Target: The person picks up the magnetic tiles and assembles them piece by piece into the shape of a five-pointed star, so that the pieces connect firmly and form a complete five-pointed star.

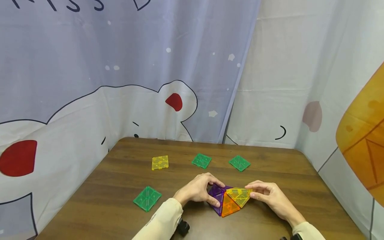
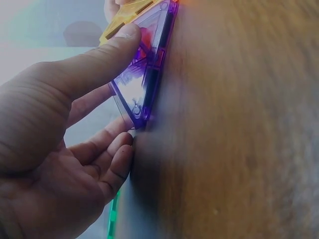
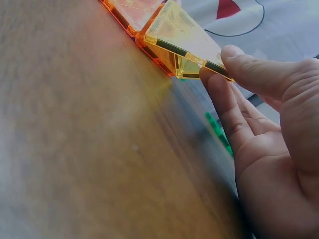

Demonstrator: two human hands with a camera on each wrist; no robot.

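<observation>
Triangular see-through magnetic tiles are joined edge to edge on the table, a purple tile (image 1: 217, 197) at the left and an orange tile (image 1: 229, 204) at the front. My left hand (image 1: 198, 188) grips the purple side, thumb across the purple face (image 2: 133, 92) and fingers around its far side. At the right, my right hand (image 1: 271, 196) pinches a corner of a yellow triangular tile (image 1: 239, 196) between thumb and fingers. In the right wrist view this yellow tile (image 3: 174, 30) slants above the table beside the orange one. My left hand hides part of the purple tiles.
A yellow square tile (image 1: 160, 162) and two green tiles, one in the middle (image 1: 201, 160) and one at right (image 1: 239, 163), lie toward the back of the wooden table (image 1: 114, 186). Another green tile (image 1: 147, 198) lies left of my left hand. Printed curtains (image 1: 135, 53) hang behind.
</observation>
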